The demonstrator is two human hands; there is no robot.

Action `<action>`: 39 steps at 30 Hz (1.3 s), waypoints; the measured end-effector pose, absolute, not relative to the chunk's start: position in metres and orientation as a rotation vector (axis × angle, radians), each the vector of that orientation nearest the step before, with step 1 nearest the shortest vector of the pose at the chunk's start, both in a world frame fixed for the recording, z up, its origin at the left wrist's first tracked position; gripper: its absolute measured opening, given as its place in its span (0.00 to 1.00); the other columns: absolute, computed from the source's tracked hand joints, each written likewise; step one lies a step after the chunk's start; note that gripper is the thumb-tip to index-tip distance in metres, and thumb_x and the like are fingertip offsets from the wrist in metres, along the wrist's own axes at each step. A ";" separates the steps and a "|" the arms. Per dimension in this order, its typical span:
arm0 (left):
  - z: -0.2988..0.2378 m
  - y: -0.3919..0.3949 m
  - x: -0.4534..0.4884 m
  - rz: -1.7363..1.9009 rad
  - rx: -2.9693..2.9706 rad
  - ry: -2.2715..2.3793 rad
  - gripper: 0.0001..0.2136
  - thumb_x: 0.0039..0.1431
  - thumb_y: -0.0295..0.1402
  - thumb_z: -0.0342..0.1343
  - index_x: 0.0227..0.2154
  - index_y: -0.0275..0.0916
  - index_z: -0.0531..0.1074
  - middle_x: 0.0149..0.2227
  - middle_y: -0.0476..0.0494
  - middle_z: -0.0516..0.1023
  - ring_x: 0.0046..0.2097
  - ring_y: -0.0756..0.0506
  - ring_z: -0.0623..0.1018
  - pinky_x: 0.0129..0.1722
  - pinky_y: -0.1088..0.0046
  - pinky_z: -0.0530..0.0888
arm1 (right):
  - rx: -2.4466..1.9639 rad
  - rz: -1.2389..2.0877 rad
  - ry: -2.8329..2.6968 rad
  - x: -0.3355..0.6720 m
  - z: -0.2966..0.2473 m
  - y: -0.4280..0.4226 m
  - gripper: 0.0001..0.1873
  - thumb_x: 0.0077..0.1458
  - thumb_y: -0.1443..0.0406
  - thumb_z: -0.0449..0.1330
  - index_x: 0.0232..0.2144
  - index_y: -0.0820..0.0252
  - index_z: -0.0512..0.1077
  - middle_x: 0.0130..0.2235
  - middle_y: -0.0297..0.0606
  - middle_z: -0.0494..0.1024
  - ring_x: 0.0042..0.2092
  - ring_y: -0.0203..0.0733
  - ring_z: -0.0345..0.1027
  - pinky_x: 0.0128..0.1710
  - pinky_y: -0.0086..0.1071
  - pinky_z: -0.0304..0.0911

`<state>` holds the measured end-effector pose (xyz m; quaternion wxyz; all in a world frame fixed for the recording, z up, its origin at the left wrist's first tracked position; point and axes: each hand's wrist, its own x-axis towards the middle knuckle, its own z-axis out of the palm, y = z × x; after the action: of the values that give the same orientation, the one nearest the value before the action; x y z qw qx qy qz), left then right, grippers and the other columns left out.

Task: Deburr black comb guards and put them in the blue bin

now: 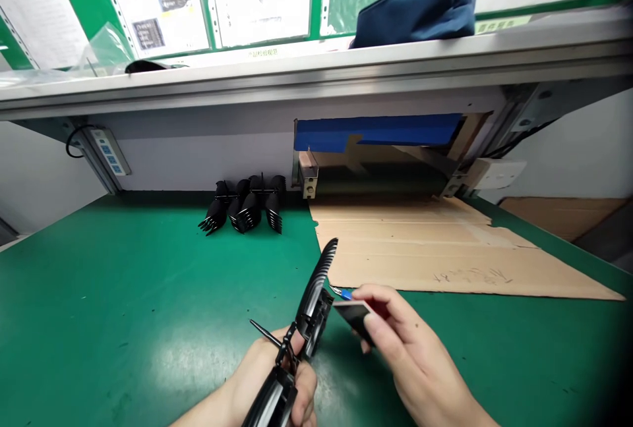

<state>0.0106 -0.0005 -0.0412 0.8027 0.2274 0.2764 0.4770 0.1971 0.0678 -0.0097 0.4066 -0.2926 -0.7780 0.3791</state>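
My left hand [262, 374] is closed round a bunch of black plastic comb guards [297, 348]; one guard's toothed end [324, 269] sticks up and away from me. My right hand [410, 354] pinches a small dark flat piece with a pale edge [353, 313] just right of the guards, close to them. A bit of blue shows behind its fingertips. Both hands hover low over the green mat [123, 295] near its front edge.
A pile of several black comb guards [244, 206] lies at the back of the mat. A flattened cardboard sheet [425, 249] covers the right side, under a blue-topped opening [376, 132]. A shelf above carries a dark blue cloth [415, 12].
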 end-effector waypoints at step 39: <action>0.015 -0.008 -0.032 1.025 0.935 1.081 0.21 0.54 0.47 0.58 0.43 0.36 0.68 0.20 0.51 0.69 0.21 0.52 0.65 0.23 0.77 0.61 | -0.662 0.773 -2.381 0.226 0.011 0.090 0.10 0.66 0.62 0.55 0.49 0.48 0.68 0.52 0.35 0.62 0.53 0.48 0.57 0.52 0.35 0.59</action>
<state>-0.0323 -0.0085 0.0148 0.6377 0.4094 0.4735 0.4489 0.2264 0.0896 0.0108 0.2725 -0.2458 -0.8848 0.2871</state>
